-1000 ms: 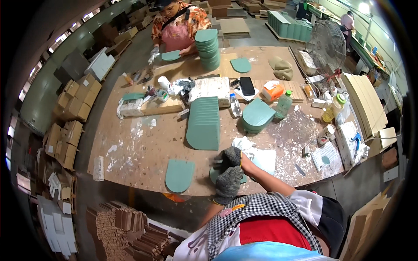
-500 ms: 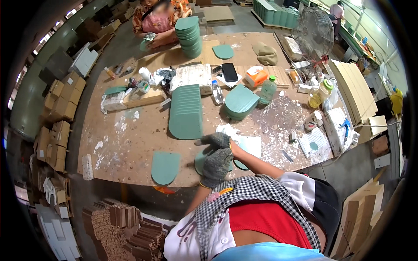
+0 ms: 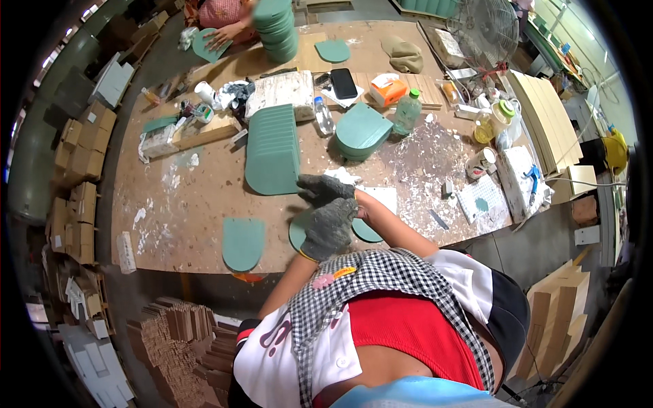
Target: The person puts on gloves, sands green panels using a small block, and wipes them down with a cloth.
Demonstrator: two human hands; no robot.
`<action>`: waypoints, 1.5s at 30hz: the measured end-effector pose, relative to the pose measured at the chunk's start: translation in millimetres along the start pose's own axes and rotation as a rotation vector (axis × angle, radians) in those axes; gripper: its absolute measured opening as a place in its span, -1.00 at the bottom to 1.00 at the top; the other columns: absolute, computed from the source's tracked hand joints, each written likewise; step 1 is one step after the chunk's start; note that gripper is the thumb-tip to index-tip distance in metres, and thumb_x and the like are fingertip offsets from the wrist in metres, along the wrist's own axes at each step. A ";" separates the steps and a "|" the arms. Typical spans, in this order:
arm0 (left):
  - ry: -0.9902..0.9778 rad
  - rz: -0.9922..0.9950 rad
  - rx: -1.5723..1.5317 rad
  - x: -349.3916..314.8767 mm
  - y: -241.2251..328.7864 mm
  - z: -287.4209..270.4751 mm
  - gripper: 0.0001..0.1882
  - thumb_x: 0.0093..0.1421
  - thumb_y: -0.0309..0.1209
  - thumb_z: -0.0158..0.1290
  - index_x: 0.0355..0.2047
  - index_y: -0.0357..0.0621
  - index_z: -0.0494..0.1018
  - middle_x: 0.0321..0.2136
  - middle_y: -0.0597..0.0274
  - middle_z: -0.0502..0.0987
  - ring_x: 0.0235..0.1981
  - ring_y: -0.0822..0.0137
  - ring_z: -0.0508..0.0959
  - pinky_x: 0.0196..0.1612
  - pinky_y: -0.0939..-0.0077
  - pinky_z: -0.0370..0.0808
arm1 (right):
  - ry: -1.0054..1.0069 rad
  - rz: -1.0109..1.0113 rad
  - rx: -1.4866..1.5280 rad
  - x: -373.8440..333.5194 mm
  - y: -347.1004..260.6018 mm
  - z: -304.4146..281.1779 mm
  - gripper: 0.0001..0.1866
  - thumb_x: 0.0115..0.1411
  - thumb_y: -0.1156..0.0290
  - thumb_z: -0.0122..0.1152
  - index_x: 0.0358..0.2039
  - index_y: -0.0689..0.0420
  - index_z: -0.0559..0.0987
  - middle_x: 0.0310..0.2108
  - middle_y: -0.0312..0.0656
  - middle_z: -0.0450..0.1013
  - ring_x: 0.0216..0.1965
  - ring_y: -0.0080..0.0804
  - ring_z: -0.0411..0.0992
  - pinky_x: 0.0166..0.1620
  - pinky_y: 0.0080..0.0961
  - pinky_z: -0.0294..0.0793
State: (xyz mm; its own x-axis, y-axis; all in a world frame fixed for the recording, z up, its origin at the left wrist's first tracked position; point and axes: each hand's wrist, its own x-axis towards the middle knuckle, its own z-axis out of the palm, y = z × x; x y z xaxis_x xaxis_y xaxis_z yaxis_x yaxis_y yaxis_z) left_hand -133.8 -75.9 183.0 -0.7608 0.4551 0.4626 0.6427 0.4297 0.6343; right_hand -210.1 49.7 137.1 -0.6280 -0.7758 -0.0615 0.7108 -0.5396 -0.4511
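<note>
A green panel (image 3: 243, 243) lies flat on the table (image 3: 183, 224), left of both hands and touching neither, its rounded end toward the person. Beyond the hands and slightly left lies a fanned row (image 3: 273, 146) of like panels; the right fingertips reach its near right edge, though whether they touch it I cannot tell. A second panel (image 3: 296, 232) shows at the left hand's outer side, partly hidden beneath it. The left hand (image 3: 328, 228), gloved in grey, comes up from the lower left with its back upward, wrist bent little, fingers aimed up and right onto the right wrist; whether they pinch the cuff there I cannot tell. The right hand (image 3: 324, 188), also gloved, lies above it, its forearm slanting in from the right, fingers stretched leftward and slightly apart, with nothing seen between them. Just beyond the right wrist sits a white cloth (image 3: 343, 175). Right of the hands, a third panel (image 3: 366, 232) peeks out below the right forearm, and a white sheet (image 3: 378, 198) lies just past that arm.
</note>
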 end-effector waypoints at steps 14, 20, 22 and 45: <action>-0.004 0.090 0.374 -21.5 -28.1 7.0 -0.70 0.22 -0.45 0.06 -0.05 -0.19 0.56 -0.10 0.05 0.62 -0.06 0.06 0.60 0.05 0.25 0.53 | 0.009 -0.175 0.094 54.0 9.5 -25.4 -0.49 0.45 0.17 -0.02 0.30 0.15 0.33 0.22 -0.09 0.37 0.21 -0.23 0.36 0.33 -0.21 0.31; -0.064 -0.055 0.189 -29.3 -26.9 16.0 -0.68 0.20 -0.47 0.05 -0.03 -0.19 0.56 -0.06 0.04 0.60 -0.02 0.08 0.58 0.07 0.26 0.52 | -0.211 -0.064 -0.584 34.1 12.2 -23.4 -0.18 0.32 0.30 0.25 0.47 -0.08 0.02 0.38 -0.19 0.17 0.36 -0.30 0.17 0.34 -0.23 0.26; -0.066 -0.049 0.175 -20.6 -24.4 13.2 -0.68 0.20 -0.47 0.05 -0.02 -0.18 0.56 -0.05 0.04 0.59 0.00 0.09 0.57 0.08 0.26 0.51 | -0.079 0.034 -0.577 47.5 11.6 -54.8 -0.16 0.31 0.35 0.24 0.47 -0.07 -0.01 0.39 -0.17 0.13 0.32 -0.31 0.23 0.29 -0.27 0.34; 0.323 -0.990 -1.357 -76.2 -38.5 5.9 -0.68 0.43 -0.27 -0.08 0.08 -0.16 0.42 -0.12 0.14 0.59 -0.21 0.28 0.63 -0.31 0.39 0.64 | -0.055 -0.151 0.409 24.1 0.9 111.9 -0.16 0.32 -0.31 -0.13 0.36 0.09 0.24 0.40 0.07 0.09 0.38 0.03 0.11 0.45 -0.06 0.05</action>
State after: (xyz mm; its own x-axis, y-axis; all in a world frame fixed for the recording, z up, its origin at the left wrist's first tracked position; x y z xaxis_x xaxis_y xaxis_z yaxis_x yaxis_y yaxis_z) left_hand -100.0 -122.6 119.7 -0.8873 0.2056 -0.4128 -0.4516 -0.5689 0.6873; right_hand -189.1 -6.1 234.9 -0.7243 -0.6888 0.0309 0.6865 -0.7245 -0.0613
